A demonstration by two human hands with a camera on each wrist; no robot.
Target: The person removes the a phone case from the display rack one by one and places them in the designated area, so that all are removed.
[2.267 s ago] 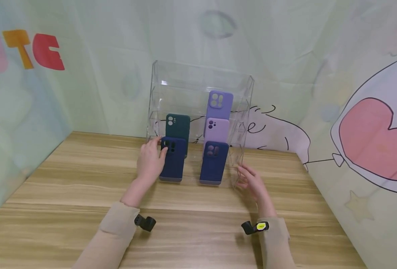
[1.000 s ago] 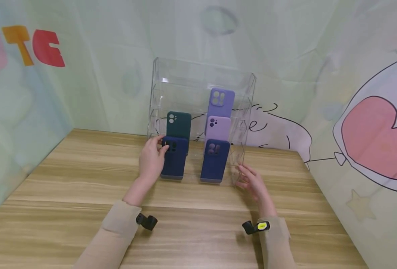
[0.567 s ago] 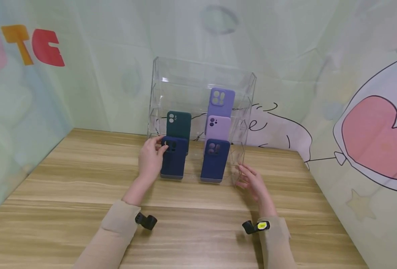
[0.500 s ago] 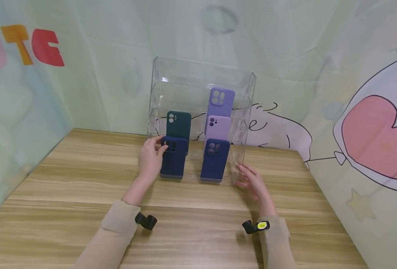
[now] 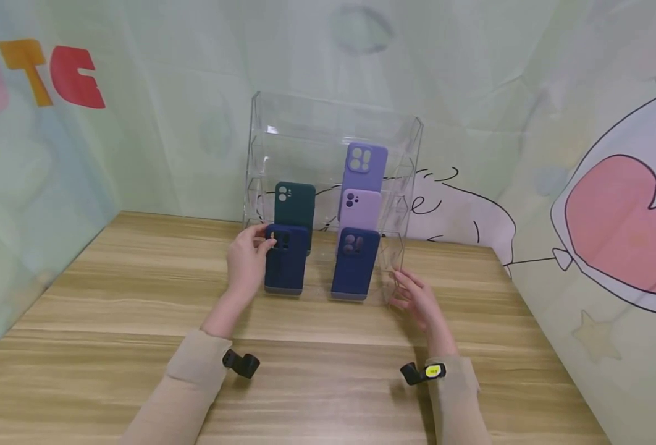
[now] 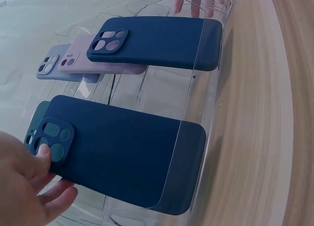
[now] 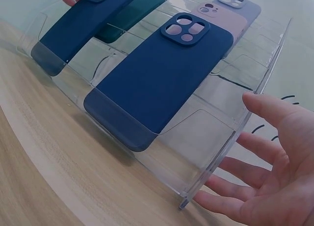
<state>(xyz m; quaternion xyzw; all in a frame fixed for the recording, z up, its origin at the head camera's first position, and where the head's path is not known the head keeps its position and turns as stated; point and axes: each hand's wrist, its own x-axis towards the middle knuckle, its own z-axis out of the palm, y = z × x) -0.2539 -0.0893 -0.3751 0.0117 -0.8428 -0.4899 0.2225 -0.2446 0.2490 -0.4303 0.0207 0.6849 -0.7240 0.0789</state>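
My left hand (image 5: 246,258) pinches the upper left edge of a navy phone case (image 5: 286,266). In the left wrist view the thumb (image 6: 43,155) lies on the camera cutout, with other fingers behind the edge. The case leans in the lowest tier of a clear acrylic display stand (image 5: 306,114), its bottom behind the front lip. A second navy case (image 5: 356,272) leans in the same tier on the right. At the stand's right side, my right hand (image 5: 419,303) touches the clear side panel (image 7: 230,147) with loosely extended fingers and thumb.
Behind the left navy case stands a dark green case (image 5: 296,203). On the right, a light pink-purple case (image 5: 364,207) and a violet case (image 5: 371,176) occupy higher tiers. The stand sits on a wood-grain table (image 5: 111,309), close to a printed curtain (image 5: 183,93).
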